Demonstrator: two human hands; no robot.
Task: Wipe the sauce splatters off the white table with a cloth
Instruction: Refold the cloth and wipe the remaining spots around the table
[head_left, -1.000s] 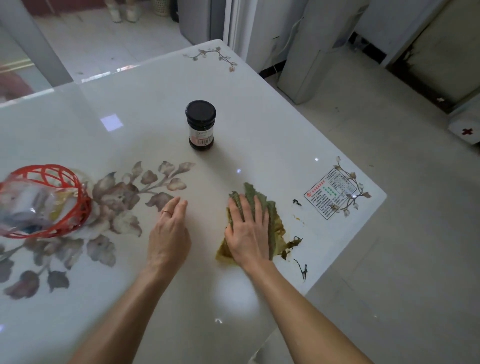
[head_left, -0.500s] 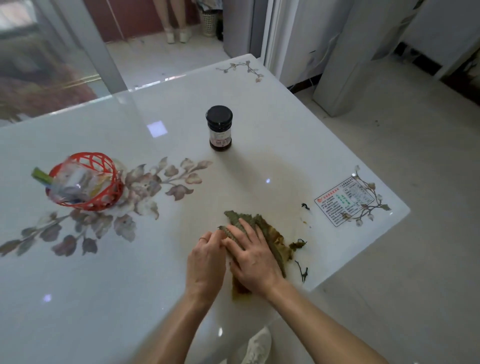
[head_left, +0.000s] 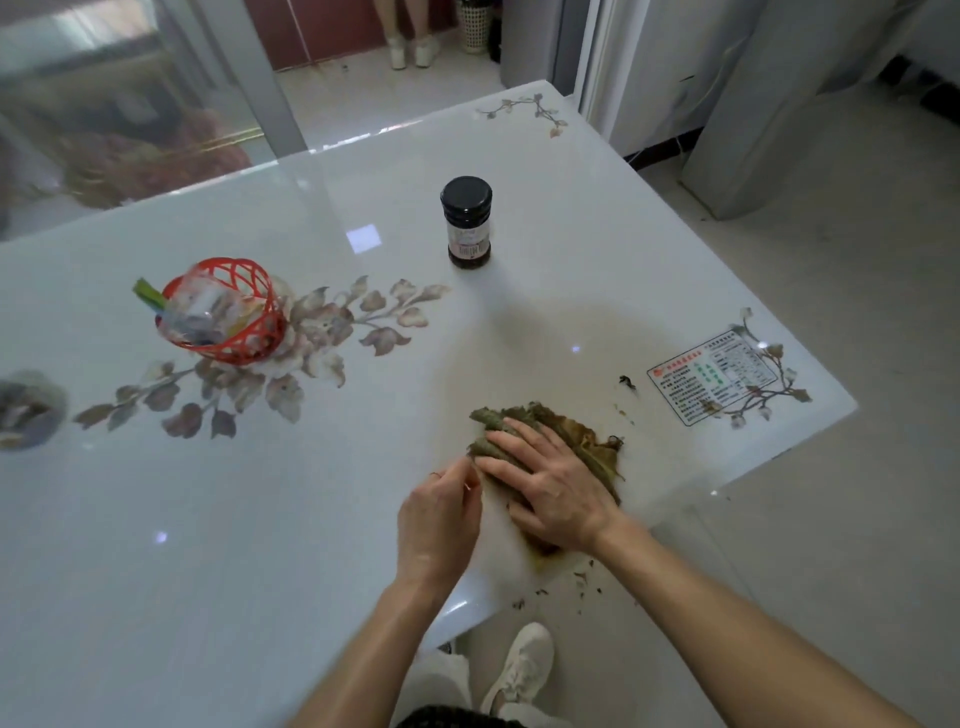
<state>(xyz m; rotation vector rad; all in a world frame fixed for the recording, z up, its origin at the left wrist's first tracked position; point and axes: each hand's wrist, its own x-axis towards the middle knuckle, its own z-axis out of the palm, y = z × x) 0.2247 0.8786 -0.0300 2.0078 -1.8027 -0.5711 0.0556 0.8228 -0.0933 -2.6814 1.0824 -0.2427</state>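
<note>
Sticker (head_left: 714, 376) flat on the white table (head_left: 545, 291), near the far right corner from where I stand. It has a red header strip, green blocks and rows of fine print inside a thin frame. I can't read a single character.

Black-lidded jar (head_left: 466, 223), upright, farther back. A pale label (head_left: 467, 243) faces me, possibly with a barcode band low down. It's blurred, and I can't make out a brand or number.

Gloss under rough cloth
The table (head_left: 260, 519) is smooth, glossy white (lights mirror in it); the cloth (head_left: 587, 441) is coarse, matt, crumpled fabric; the jar (head_left: 466, 223) looks like shiny dark glass, the basket (head_left: 244, 343) glossy red plastic.
</note>
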